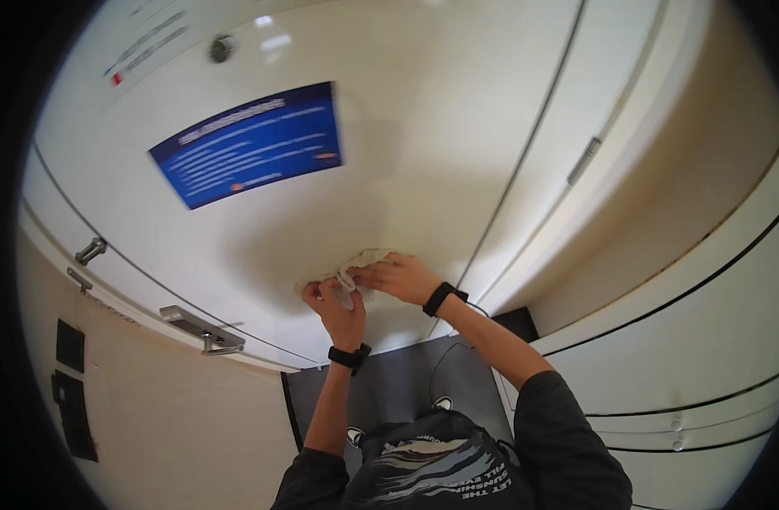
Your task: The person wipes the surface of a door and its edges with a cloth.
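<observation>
A pale crumpled cloth is between my two hands, in front of the lower part of a cream-white door. My left hand pinches the cloth's left part with its fingertips. With bent fingers, my right hand grips the cloth's right part, its fingertips near the middle. Part of the cloth is hidden behind the fingers. Each wrist wears a black band. Above the hands, a blue printed sign is fixed to the door.
A lever door handle and a smaller latch line the door's left edge. On the right are a metal hinge and white cabinets with round knobs. Dark switch panels are on the left wall. A thin cable hangs near my right shoe.
</observation>
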The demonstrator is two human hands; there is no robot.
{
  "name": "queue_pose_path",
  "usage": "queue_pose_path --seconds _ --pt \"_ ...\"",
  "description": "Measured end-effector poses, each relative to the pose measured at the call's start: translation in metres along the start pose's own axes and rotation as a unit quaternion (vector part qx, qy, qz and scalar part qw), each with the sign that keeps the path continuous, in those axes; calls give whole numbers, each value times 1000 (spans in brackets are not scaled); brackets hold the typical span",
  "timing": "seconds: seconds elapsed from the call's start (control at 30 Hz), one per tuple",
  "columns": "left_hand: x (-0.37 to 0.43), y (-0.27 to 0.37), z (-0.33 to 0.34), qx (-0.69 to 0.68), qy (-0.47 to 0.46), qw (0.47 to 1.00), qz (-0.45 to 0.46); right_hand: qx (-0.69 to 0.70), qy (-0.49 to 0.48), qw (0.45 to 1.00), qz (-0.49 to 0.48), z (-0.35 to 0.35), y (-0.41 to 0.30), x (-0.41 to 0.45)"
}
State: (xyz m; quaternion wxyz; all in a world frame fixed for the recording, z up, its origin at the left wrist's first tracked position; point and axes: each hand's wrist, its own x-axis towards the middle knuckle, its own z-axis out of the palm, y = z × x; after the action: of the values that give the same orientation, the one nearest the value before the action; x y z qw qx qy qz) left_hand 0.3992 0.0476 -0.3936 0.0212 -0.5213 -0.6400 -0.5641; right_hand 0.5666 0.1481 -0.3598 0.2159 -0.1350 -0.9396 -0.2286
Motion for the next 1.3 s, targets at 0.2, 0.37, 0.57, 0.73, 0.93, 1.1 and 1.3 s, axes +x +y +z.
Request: queue_pose_path --seconds 0.2,0.37,0.57,0.73,0.93,1.1,1.3 --pt "-23 80 77 -5 -45 999 28 -53 -40 995 71 -43 71 -105" --pt "-37 125 125 4 -133 983 130 -20 24 967 253 -41 93 -181" --pt "-41 153 165 -3 -218 961 172 58 123 885 445 18 69 -226" --pt "-34 153 175 29 -252 927 277 135 273 749 588 71 25 -206" --pt "-27 124 151 53 -267 913 304 440 443 446 642 86 -17 -129" --pt "-8 77 89 48 -257 920 294 380 393 554 628 97 -55 -69" --pt "25 8 -7 34 -255 932 254 246 305 714 580 113 -113 11"
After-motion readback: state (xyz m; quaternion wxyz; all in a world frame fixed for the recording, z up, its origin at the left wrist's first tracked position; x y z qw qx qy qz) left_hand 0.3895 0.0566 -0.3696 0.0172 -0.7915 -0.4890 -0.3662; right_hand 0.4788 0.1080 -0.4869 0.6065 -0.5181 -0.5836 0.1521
